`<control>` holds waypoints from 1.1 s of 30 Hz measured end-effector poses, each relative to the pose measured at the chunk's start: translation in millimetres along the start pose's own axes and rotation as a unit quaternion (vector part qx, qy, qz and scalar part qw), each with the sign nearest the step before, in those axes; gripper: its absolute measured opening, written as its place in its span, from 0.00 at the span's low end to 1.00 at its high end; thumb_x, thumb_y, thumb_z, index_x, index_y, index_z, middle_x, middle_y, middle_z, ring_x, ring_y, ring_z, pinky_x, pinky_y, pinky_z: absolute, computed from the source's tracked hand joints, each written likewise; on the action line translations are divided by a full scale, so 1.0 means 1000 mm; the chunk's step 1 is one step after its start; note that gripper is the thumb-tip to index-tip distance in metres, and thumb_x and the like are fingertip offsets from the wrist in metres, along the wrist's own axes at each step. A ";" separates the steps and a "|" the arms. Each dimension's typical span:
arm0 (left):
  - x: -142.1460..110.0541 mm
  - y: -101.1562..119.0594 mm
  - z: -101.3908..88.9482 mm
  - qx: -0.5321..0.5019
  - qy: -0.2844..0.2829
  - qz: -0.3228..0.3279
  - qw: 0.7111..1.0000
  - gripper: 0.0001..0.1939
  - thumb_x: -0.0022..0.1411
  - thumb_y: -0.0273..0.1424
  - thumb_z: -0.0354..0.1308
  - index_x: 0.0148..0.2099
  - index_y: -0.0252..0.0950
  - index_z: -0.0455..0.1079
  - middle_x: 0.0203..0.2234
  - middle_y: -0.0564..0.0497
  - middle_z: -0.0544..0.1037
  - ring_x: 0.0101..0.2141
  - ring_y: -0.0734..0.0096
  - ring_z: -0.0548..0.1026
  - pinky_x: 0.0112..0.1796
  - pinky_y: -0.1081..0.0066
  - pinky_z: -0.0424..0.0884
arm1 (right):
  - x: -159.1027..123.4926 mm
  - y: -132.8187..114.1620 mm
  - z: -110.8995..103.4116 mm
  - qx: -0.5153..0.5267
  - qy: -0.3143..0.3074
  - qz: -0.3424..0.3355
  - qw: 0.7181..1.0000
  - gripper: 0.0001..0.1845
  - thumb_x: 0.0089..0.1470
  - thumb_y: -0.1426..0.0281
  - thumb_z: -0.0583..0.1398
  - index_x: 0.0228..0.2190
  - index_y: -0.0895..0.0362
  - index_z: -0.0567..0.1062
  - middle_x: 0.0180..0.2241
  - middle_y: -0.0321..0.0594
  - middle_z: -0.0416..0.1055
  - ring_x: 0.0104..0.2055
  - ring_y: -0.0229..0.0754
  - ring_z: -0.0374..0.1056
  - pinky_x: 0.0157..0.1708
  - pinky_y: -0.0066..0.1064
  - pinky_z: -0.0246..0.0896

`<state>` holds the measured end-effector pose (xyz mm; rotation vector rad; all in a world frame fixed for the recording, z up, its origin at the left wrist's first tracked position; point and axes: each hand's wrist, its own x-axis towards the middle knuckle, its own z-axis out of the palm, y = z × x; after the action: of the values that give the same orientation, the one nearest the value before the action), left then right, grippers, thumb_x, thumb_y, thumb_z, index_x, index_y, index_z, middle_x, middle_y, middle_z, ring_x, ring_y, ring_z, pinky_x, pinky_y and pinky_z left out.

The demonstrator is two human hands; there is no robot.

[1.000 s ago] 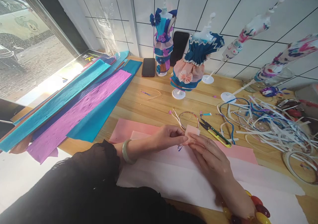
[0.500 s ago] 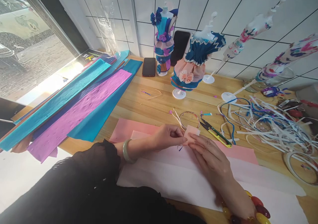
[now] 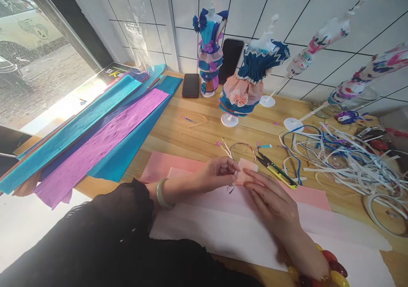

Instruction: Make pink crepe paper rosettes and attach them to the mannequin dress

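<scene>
A small piece of pale pink paper, with fine pleats along its lower edge, is held up between my two hands. My left hand, with a pale green bangle on the wrist, has its thumb and fingertips at the paper's left edge. From the right, my right hand pinches the paper, its fingers lying across the front; its thumb is mostly hidden. Beneath both hands lie wide sheets of pale pink paper and a darker pink sheet. Yellow-and-black thread snips lie just beyond my right hand.
Long strips of turquoise and purple paper lie at left. Dress forms in paper clothes stand along the tiled wall, near a phone. Tangled white and blue strips and a tape roll lie at right.
The pink paper has tilted slightly, and more of its pleated lower edge shows. My left fingertips have shifted a little to the left, and my right fingers have moved slightly along the paper.
</scene>
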<state>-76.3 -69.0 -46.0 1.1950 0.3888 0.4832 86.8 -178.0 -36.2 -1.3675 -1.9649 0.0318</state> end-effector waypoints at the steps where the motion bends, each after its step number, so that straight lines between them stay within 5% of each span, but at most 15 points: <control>1: -0.001 0.001 0.001 0.031 -0.005 0.005 0.999 0.13 0.53 0.36 0.59 0.38 0.32 0.65 0.28 0.52 0.70 0.27 0.79 0.69 0.31 0.74 0.66 | 0.000 0.000 0.000 0.003 0.003 0.007 1.000 0.11 0.51 0.80 0.57 0.37 0.58 0.72 0.46 0.51 0.69 0.48 0.45 0.66 0.45 0.40 0.64; 8: -0.002 0.007 0.007 0.186 0.006 0.061 0.981 0.11 0.52 0.35 0.59 0.32 0.30 0.70 0.24 0.50 0.71 0.24 0.79 0.67 0.27 0.76 0.64 | 0.000 0.000 -0.002 0.006 0.004 0.057 0.998 0.09 0.53 0.77 0.56 0.36 0.56 0.73 0.45 0.47 0.71 0.46 0.44 0.67 0.44 0.38 0.65; 22: -0.005 0.003 0.003 0.417 0.017 0.163 0.894 0.07 0.57 0.34 0.53 0.34 0.36 0.69 0.28 0.49 0.75 0.32 0.73 0.71 0.36 0.74 0.64 | 0.001 -0.004 0.001 0.030 0.002 0.098 0.995 0.09 0.52 0.76 0.57 0.35 0.55 0.74 0.45 0.46 0.71 0.47 0.45 0.68 0.44 0.38 0.66; 33: -0.002 0.007 0.003 0.287 0.042 0.109 0.951 0.10 0.55 0.35 0.56 0.30 0.31 0.71 0.26 0.47 0.75 0.28 0.75 0.70 0.30 0.75 0.65 | 0.004 -0.006 0.001 0.046 0.013 0.120 0.992 0.09 0.53 0.75 0.56 0.34 0.54 0.74 0.43 0.45 0.72 0.46 0.46 0.68 0.43 0.39 0.67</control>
<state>-77.3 -70.3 -38.0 1.7993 0.4915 0.6368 80.4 -176.8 -31.9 -1.5278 -1.7450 0.2139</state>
